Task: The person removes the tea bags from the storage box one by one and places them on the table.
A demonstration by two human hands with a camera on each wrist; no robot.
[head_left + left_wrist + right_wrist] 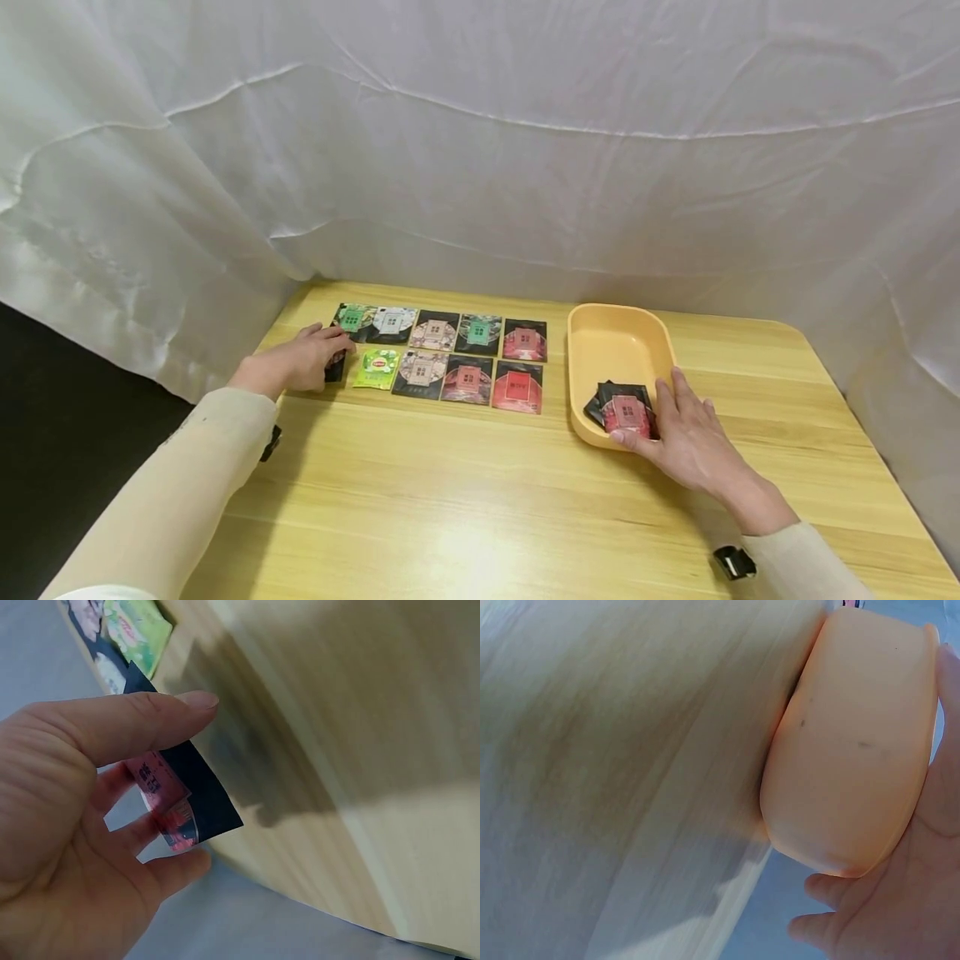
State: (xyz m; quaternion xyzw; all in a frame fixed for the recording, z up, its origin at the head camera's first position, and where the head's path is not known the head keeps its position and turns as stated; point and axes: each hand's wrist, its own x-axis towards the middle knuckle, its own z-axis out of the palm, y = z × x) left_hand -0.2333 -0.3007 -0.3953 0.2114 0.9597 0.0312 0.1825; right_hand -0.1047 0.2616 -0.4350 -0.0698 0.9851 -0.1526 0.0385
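Note:
My left hand point(311, 358) is at the left end of the sachet rows. In the left wrist view it pinches a black tea sachet point(199, 787) with a pink label between thumb and fingers, tilted up off the table. A green tea sachet point(377, 368) lies just right of that hand. My right hand point(693, 437) rests against the near right corner of a yellow plastic tray point(611, 321), its fingers extended along the side and its thumb at the front rim. Inside the tray's near end, a black sachet with a pink label point(628, 410) overlaps other dark packaging.
Two rows of flat sachets lie left of the tray, among them a white one point(392, 321), a black-and-green one point(478, 333) and a red one point(517, 387). The wooden table point(420, 492) meets a pale curtain point(480, 192) behind and at the sides.

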